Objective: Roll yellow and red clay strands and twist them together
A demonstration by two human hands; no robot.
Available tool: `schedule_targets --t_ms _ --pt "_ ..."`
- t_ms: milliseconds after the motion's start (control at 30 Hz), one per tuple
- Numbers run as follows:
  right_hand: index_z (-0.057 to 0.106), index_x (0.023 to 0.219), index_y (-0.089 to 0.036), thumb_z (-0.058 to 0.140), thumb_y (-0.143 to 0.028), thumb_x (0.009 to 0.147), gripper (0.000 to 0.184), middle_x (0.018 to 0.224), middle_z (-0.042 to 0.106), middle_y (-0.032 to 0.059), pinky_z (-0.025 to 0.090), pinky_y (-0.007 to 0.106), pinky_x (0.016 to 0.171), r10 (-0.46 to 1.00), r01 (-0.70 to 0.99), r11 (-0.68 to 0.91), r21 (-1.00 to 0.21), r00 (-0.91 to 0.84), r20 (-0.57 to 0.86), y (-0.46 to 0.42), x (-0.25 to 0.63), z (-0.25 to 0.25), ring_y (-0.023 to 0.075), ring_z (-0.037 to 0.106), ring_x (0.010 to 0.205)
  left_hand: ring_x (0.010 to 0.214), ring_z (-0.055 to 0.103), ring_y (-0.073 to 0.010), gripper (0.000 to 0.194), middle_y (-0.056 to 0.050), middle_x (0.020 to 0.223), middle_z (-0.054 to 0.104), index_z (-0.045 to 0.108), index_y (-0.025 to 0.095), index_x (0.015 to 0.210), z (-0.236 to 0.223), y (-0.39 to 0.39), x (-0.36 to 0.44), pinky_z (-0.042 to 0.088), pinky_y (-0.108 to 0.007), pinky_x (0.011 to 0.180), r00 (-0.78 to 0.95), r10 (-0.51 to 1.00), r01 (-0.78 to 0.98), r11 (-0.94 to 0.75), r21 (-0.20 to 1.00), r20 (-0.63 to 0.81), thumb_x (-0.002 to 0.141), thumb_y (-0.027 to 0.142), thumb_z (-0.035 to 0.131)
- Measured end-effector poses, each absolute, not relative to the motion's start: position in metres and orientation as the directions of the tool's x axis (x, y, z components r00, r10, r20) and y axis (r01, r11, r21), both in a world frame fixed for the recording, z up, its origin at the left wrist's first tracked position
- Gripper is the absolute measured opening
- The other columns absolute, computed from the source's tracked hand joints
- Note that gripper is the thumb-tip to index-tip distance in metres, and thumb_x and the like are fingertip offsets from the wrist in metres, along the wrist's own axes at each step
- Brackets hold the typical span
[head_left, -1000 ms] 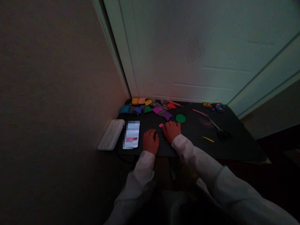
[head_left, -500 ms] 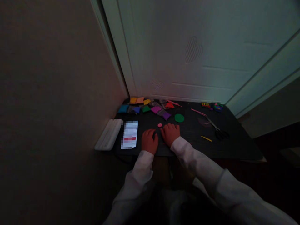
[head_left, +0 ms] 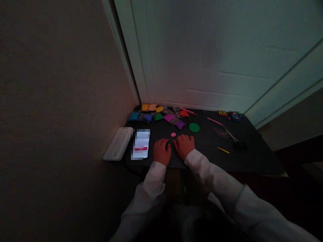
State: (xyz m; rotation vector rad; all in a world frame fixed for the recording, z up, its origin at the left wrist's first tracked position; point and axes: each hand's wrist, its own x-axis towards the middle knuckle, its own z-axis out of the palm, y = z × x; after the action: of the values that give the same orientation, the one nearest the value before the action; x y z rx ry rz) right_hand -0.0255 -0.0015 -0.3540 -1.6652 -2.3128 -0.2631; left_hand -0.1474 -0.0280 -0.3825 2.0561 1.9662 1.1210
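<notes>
My left hand (head_left: 162,152) lies palm down near the front edge of the dark table, fingers stretched forward and nothing visible in it. Beside it, my right hand (head_left: 184,146) also rests on the tabletop, open, its thumb pointing toward the left hand. A small flat pink disc (head_left: 173,134) sits just beyond the gap between them, apart from both. Behind my right hand is a larger green disc (head_left: 194,127). To the left of my left hand lies a lit phone (head_left: 141,144), its screen partly blurred out.
Colourful packets (head_left: 169,117) line the back left. A white device (head_left: 118,144) stands along the left edge. On the right are black-handled scissors (head_left: 239,146), a thin yellow tool (head_left: 223,150), a pink stick (head_left: 215,121) and small multicoloured pieces (head_left: 236,116). A white door (head_left: 176,50) rises behind the table.
The camera view has shifted very slightly. Both hands and the things on the table keep their places.
</notes>
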Motion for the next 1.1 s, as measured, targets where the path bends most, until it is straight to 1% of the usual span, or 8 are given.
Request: schedule_targets --t_ms 200,400,600,833,1000,1100 --pt "0.052 0.083 -0.018 0.027 -0.037 0.084 0.031 0.085 0.054 0.0072 0.023 0.036 0.072 0.909 0.964 0.266 -0.024 -0.243 0.338 0.007 -0.028 -0.353 0.0206 0.044 0.082 0.099 0.045 -0.0194 0.026 -0.007 0.101 0.055 0.053 0.017 0.097 -0.382 -0.029 -0.148 0.036 -0.036 0.088 -0.093 0.895 0.831 -0.172 0.529 0.437 0.076 0.024 0.040" --pt "0.051 0.084 -0.018 0.028 -0.038 0.083 0.031 0.086 0.054 0.0072 0.023 0.036 0.073 0.892 0.943 0.332 -0.020 -0.306 0.332 -0.004 -0.025 -0.356 0.0202 0.044 0.084 0.097 0.046 -0.0195 0.025 -0.007 0.099 0.055 0.053 0.016 0.096 -0.383 -0.028 -0.148 0.036 -0.036 0.088 -0.096 0.893 0.830 -0.172 0.531 0.439 0.076 0.023 0.040" --pt "0.051 0.084 -0.018 0.027 -0.038 0.084 0.032 0.087 0.054 0.0074 0.023 0.036 0.073 0.915 0.964 0.265 -0.030 -0.241 0.324 0.007 -0.028 -0.354 0.0204 0.045 0.083 0.098 0.046 -0.0193 0.025 -0.007 0.100 0.055 0.053 0.016 0.096 -0.381 -0.029 -0.148 0.036 -0.035 0.088 -0.100 0.897 0.831 -0.163 0.532 0.432 0.076 0.024 0.040" --pt "0.051 0.084 -0.018 0.028 -0.039 0.084 0.032 0.087 0.054 0.0076 0.022 0.036 0.075 0.910 0.954 0.297 -0.031 -0.273 0.311 -0.007 -0.025 -0.356 0.0201 0.044 0.085 0.098 0.046 -0.0199 0.025 -0.007 0.100 0.055 0.054 0.017 0.096 -0.381 -0.029 -0.148 0.036 -0.037 0.087 -0.100 0.895 0.827 -0.168 0.537 0.434 0.076 0.023 0.040" --pt "0.052 0.083 -0.017 0.028 -0.040 0.083 0.034 0.087 0.054 0.0085 0.022 0.034 0.073 0.931 0.970 0.238 -0.049 -0.214 0.296 0.001 -0.029 -0.347 0.0198 0.045 0.085 0.098 0.046 -0.0201 0.025 -0.007 0.099 0.055 0.054 0.018 0.095 -0.382 -0.029 -0.148 0.036 -0.038 0.087 -0.105 0.897 0.823 -0.163 0.544 0.429 0.075 0.022 0.040" --pt "0.052 0.081 -0.017 0.026 -0.041 0.084 0.035 0.085 0.054 0.0076 0.022 0.032 0.071 0.925 0.976 0.191 -0.104 -0.144 0.351 0.007 -0.019 -0.330 0.0188 0.045 0.084 0.098 0.046 -0.0196 0.025 -0.007 0.099 0.055 0.054 0.018 0.096 -0.381 -0.029 -0.148 0.036 -0.038 0.087 -0.106 0.898 0.826 -0.160 0.540 0.428 0.076 0.023 0.040"
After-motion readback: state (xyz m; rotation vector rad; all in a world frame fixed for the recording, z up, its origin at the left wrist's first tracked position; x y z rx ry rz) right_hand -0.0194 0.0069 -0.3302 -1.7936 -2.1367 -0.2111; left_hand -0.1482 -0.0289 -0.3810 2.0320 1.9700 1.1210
